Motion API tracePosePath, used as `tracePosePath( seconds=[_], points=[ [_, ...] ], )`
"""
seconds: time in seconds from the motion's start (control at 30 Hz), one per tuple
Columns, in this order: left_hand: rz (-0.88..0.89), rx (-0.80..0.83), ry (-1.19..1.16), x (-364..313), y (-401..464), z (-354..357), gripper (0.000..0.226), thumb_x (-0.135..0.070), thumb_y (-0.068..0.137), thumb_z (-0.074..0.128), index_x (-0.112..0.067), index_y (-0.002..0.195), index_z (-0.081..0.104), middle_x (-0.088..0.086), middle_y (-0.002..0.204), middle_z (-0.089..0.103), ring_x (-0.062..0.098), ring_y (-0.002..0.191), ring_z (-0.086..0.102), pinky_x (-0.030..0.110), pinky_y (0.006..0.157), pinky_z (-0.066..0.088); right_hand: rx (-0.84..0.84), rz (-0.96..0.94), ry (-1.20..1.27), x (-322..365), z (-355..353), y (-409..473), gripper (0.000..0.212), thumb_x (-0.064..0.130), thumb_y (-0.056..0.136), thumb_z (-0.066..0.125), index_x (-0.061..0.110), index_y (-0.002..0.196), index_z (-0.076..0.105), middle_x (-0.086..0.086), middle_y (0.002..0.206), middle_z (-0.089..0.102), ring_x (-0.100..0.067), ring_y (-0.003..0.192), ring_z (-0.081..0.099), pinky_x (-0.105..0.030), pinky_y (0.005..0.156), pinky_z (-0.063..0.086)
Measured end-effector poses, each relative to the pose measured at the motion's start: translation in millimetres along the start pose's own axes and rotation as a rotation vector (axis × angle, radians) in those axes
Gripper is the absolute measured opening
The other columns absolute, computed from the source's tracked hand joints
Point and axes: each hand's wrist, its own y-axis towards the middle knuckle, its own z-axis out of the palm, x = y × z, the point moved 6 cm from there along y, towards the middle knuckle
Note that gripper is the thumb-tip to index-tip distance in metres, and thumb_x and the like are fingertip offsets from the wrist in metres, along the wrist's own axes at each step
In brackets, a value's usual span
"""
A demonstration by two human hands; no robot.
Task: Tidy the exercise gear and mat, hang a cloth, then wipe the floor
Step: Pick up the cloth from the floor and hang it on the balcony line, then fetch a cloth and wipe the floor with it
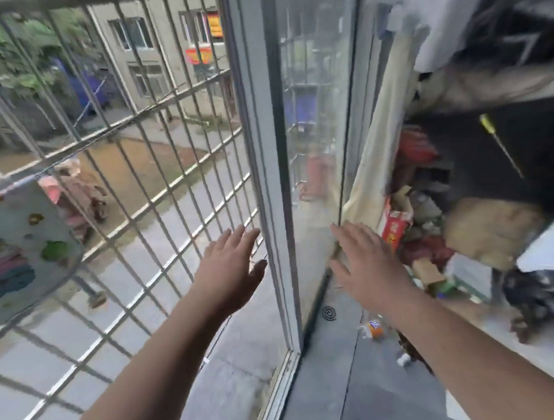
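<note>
I face an open window with a metal security grille (153, 173). A pale cloth with cartoon prints (17, 250) hangs over a grille bar at the far left. My left hand (230, 266) reaches through the window opening toward the grille, fingers spread, holding nothing. My right hand (366, 262) is stretched out beside the white window frame (266, 177), in front of the glass pane (316, 140), also empty with fingers apart. Neither hand touches the cloth.
A cream curtain (386, 141) hangs right of the glass. Behind it a cluttered shelf (435, 217) holds boxes and bags. The grey sill (331, 371) carries a mosquito coil (329, 313) and a small orange cup (374, 328). A dark bag (547, 294) sits at the right.
</note>
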Motion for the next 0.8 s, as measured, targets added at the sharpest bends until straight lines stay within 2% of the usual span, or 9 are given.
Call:
tracePosePath(
  seconds=[0.1, 0.27, 0.4, 0.57, 0.67, 0.8],
  points=[
    [0.119, 0.024, -0.003, -77, 25, 16, 0.064, -0.052, 0.096, 0.044, -0.029, 0.152, 0.022, 0.005, 0.161, 0.026, 0.03, 0.147, 0.023, 0.045, 0.12, 0.022, -0.064, 0.114, -0.003, -70, -25, -39, 0.063, 0.041, 0.096, 0.047, 0.019, 0.153, 0.031, -0.009, 0.157, 0.034, -0.03, 0.145, 0.026, -0.042, 0.118, 0.02],
    [0.302, 0.05, -0.042, -234, 65, 37, 0.065, -0.051, 0.096, 0.045, -0.029, 0.153, 0.022, 0.005, 0.161, 0.026, 0.03, 0.147, 0.023, 0.047, 0.119, 0.022, -0.159, 0.285, -0.02, -205, -71, -109, 0.061, 0.047, 0.096, 0.044, 0.016, 0.148, 0.038, -0.009, 0.15, 0.043, -0.031, 0.139, 0.034, -0.047, 0.115, 0.03],
    [0.465, 0.029, -0.082, -383, 83, 51, 0.064, -0.047, 0.097, 0.046, -0.025, 0.153, 0.025, 0.005, 0.158, 0.033, 0.029, 0.145, 0.027, 0.044, 0.117, 0.023, -0.189, 0.429, -0.068, -318, -107, -178, 0.066, 0.056, 0.093, 0.028, 0.017, 0.145, 0.041, -0.011, 0.147, 0.046, -0.034, 0.136, 0.039, -0.05, 0.111, 0.036],
    [0.692, 0.064, -0.141, -563, 93, 84, 0.063, -0.047, 0.096, 0.047, -0.024, 0.151, 0.028, 0.004, 0.158, 0.032, 0.028, 0.146, 0.025, 0.048, 0.118, 0.023, -0.235, 0.628, -0.124, -442, -142, -268, 0.061, 0.047, 0.094, 0.042, 0.019, 0.147, 0.039, -0.01, 0.152, 0.041, -0.033, 0.141, 0.034, -0.05, 0.112, 0.035],
    [0.766, 0.092, -0.164, -639, 95, 99, 0.062, -0.049, 0.097, 0.046, -0.03, 0.151, 0.024, 0.001, 0.16, 0.027, 0.028, 0.148, 0.021, 0.049, 0.119, 0.017, -0.248, 0.724, -0.134, -494, -156, -307, 0.062, 0.048, 0.093, 0.039, 0.016, 0.147, 0.039, -0.014, 0.149, 0.044, -0.036, 0.138, 0.037, -0.05, 0.112, 0.036],
    [0.901, 0.112, -0.157, -725, 103, 117, 0.06, -0.049, 0.098, 0.043, -0.03, 0.151, 0.022, 0.001, 0.16, 0.027, 0.028, 0.148, 0.02, 0.048, 0.119, 0.018, -0.29, 0.828, -0.173, -550, -172, -341, 0.06, 0.041, 0.094, 0.047, 0.009, 0.144, 0.044, -0.02, 0.146, 0.047, -0.038, 0.136, 0.039, -0.044, 0.115, 0.03]
  ],
)
